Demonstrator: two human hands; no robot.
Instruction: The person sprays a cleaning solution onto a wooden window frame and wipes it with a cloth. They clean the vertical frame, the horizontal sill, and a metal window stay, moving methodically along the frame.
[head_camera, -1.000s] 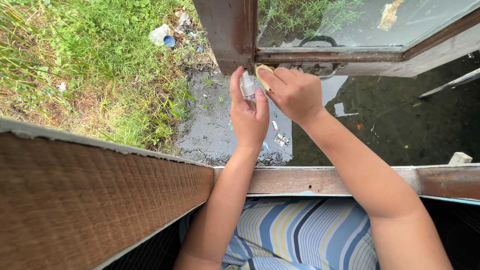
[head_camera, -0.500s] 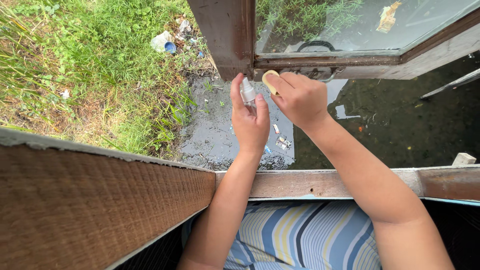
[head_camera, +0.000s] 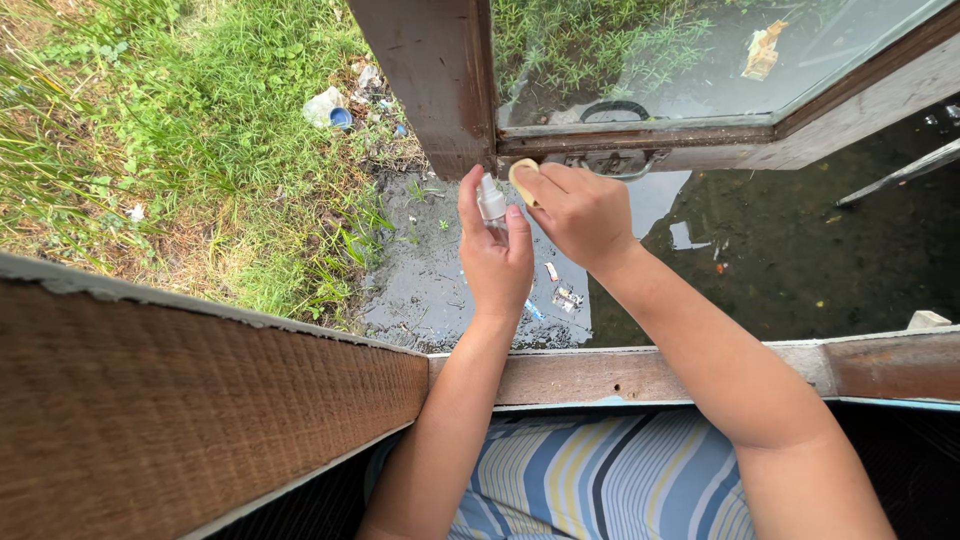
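Two half-hidden things: bottle (head_camera: 491, 203), pad (head_camera: 521, 179).

Your left hand (head_camera: 495, 262) wraps the small clear bottle (head_camera: 491, 203), so only its top shows above your fingers; contents can't be read. Your right hand (head_camera: 578, 212) covers most of the yellow pad (head_camera: 521, 180), only a curved edge pokes out left of the knuckles. The metal latch (head_camera: 610, 162) just above that hand is partly blocked. Litter (head_camera: 560, 296) below both hands is too small to identify. The window pane (head_camera: 690, 50) is cut off at the top edge.
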